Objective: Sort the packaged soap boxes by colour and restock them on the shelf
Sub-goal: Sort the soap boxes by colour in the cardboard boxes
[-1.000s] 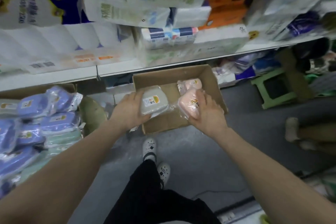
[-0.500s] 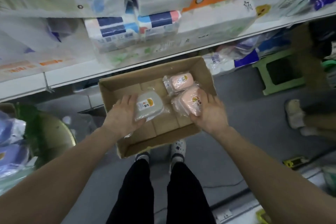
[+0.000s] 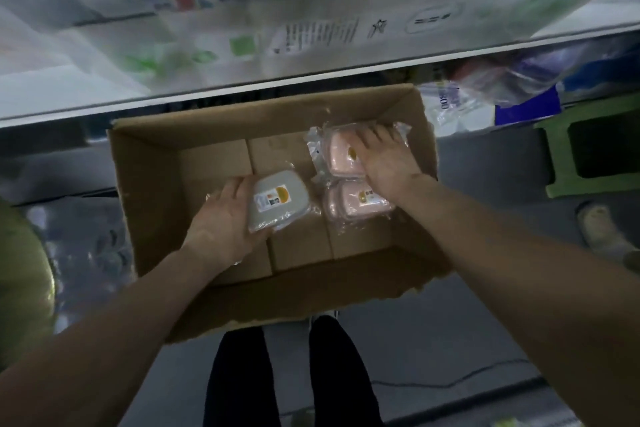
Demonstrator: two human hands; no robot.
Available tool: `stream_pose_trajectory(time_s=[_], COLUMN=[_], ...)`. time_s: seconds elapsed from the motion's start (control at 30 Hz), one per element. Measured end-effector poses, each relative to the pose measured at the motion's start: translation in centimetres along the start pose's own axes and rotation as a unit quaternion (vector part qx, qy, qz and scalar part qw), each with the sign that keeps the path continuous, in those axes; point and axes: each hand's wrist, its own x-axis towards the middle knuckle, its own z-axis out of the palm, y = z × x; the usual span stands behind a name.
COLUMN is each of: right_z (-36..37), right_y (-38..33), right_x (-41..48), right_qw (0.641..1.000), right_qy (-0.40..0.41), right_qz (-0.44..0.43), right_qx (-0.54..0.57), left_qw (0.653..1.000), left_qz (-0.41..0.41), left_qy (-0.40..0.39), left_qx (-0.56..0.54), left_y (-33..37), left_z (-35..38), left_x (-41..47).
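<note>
I find the left grip (image 3: 221,218) clasping the grey wrapped soap box (image 3: 278,199) inside the brown cardboard carton (image 3: 149,184). The right grip (image 3: 388,163) lies spread on the far pink wrapped soap box (image 3: 341,156), seemingly keeping pink apart from grey.

A shop: packaged goods (image 3: 311,28) stacked on shelving (image 3: 242,94).

2 bare forearms enter from the lower left and lower right corners of the frame, uncovered all the way to the left hand (image 3: 221,218) and right hand (image 3: 388,163). At the lower centre, 2 legs wear plain black trousers (image 3: 239,378). A pale sliver of shoe (image 3: 325,315) shows just above the right-hand leg.
</note>
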Motion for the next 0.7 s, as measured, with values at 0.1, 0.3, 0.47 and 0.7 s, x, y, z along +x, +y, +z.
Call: stream_pose_trajectory(time_s=[0.1,0.3,0.47,0.7], right_z=[1.2,1.1,-0.8,-2.4], right_y=[0.4,0.1,-2.5,-7.7], right_x=[1.5,1.2,-3.0,-4.8], right_qw=[1.000,0.999,0.971,0.954], right_qy=[0.007,-0.007,0.051,0.062], right_qz=[-0.007,-0.013,-0.110,-0.218], right_qx=[0.009,0.042,0.207,0.198], left_qw=[1.000,0.999,0.998,0.995], left_qz=[-0.002,0.015,0.024,0.079], left_qy=[0.006,0.024,0.036,0.052], left_qx=[0.004,0.026,0.047,-0.022], left_y=[0.1,0.0,1.4,2.3], left_z=[1.4,1.5,-0.7,-2.6], left_x=[0.6,0.6,-0.7,-3.4])
